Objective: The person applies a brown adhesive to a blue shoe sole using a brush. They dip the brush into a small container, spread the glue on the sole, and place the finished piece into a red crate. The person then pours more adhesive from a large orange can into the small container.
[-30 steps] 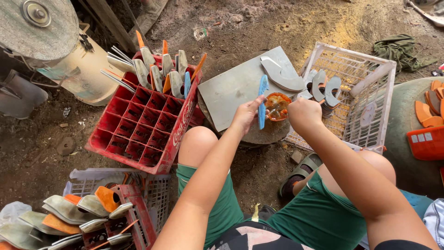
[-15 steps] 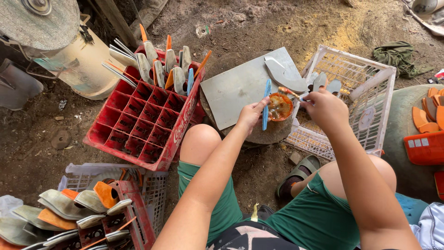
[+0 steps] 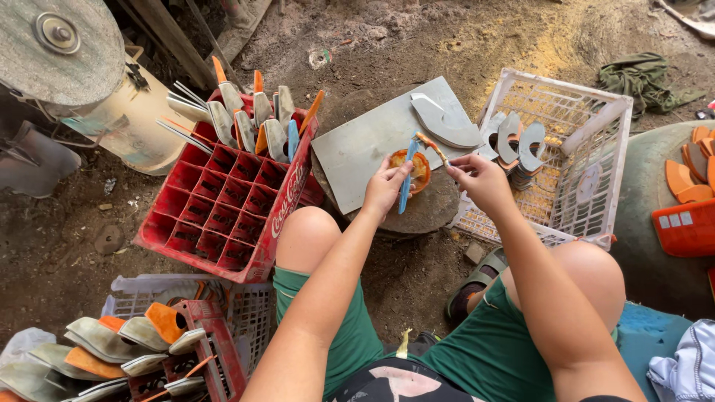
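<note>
Head view: left hand grips a blue-handled blade over the small orange dish; right hand pinches a thin stick, dabbing it; many done blades stand in the red crate; curved blades wait in the white basket.

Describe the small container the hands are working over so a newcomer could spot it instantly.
Start at the grey metal sheet between the red crate and the white basket. At its near edge sits a small round orange tub, the only round orange thing beside the left hand.
</note>
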